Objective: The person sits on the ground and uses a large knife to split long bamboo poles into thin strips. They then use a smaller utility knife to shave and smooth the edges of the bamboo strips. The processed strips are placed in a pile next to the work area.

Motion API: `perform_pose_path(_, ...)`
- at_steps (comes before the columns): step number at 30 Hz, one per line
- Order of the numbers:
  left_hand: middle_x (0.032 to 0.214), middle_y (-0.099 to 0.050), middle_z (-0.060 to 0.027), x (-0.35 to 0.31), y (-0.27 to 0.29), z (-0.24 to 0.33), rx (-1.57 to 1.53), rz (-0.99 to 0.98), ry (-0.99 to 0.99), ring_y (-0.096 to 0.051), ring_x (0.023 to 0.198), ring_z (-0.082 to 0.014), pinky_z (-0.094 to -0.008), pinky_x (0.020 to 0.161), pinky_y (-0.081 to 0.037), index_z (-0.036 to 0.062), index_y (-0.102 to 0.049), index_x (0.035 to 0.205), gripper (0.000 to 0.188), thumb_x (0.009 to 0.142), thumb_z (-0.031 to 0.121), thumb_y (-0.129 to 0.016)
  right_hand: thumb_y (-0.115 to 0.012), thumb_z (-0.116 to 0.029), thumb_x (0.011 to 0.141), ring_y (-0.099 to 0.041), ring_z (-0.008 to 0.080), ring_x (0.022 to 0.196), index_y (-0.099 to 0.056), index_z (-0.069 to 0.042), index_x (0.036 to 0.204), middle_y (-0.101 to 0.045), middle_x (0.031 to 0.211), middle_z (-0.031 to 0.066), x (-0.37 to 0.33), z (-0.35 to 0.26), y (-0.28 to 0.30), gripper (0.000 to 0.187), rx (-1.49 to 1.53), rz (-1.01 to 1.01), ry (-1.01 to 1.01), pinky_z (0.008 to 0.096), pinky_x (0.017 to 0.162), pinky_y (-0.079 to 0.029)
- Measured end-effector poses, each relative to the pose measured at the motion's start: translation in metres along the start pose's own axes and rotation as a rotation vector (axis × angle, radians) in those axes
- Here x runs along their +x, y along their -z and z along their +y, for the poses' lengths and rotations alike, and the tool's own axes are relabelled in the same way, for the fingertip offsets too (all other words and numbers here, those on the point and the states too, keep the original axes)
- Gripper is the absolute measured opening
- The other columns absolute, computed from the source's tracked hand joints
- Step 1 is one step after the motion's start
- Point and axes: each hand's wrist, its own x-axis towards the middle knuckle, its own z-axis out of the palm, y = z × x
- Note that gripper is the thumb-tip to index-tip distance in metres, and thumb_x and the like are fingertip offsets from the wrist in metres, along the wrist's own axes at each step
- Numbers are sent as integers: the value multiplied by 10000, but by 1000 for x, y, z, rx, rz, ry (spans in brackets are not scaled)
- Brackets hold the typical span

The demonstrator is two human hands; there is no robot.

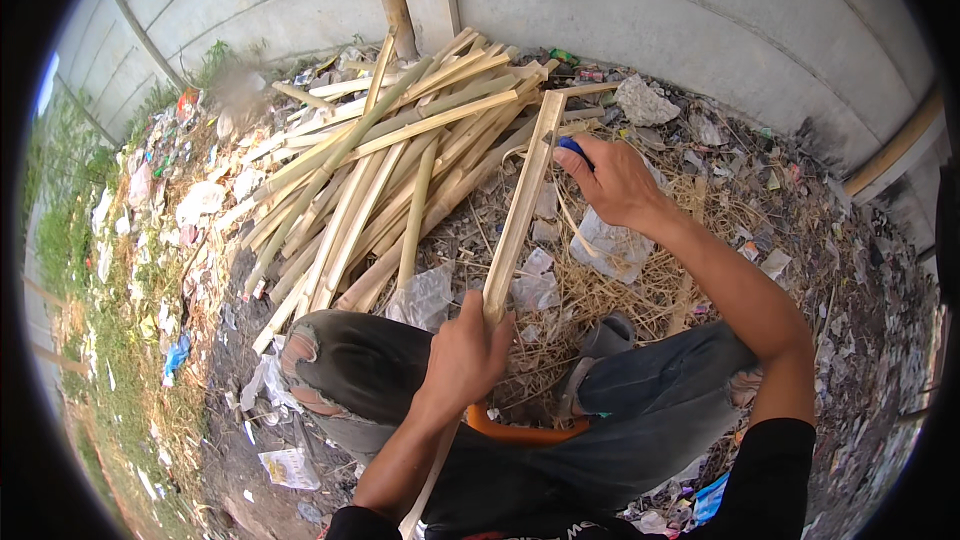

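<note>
A bamboo slat is held lengthwise before the body, its upper end at 1 o'clock and its lower length running past the left forearm toward 6 to 7 o'clock. At 6 o'clock the slat is grasped by the left hand, fingers wrapped round it. At 2 o'clock a blue handle is clenched in the right hand, set against the slat near its upper end; the tool's working end is too small to be made out. Between 10 and 11 o'clock, a pile of slats is heaped before the grey wall, where a pole is stood at 11. Pale shavings are strewn at 3 to 4 o'clock, and a stone is seen between 1 and 2. Torn jeans are worn, and something orange is partly covered by them between 5 and 6. Pale lettering is borne by the black shirt at the lower edge, where it is partly cut off. Print on a packet at 7 o'clock is too small to be read.
</note>
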Motion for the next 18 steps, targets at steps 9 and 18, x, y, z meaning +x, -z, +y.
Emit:
perform_pose_path(9, 624, -629, -232, -27, 6, -24, 16, -100, 54, -684, 628, -437, -466, 552, -516, -27, -501, 998, 276, 973, 209, -642, -439, -523, 1074, -478, 259, 659, -555, 40, 824, -497, 664, 131, -3, 98, 72, 628, 88, 447, -401, 444, 691, -425)
perform_pose_path(18, 692, -651, -267, 0, 5, -1, 175, 87, 58, -645, 697, -510, -563, 600, -504, 0, -484, 1053, 321, 955, 243, -671, -508, -457, 1031, -645, 445, 667, -604, 9, 881, -626, 684, 247, -49, -48, 3, 499, 154, -324, 56, 532, 627, -488)
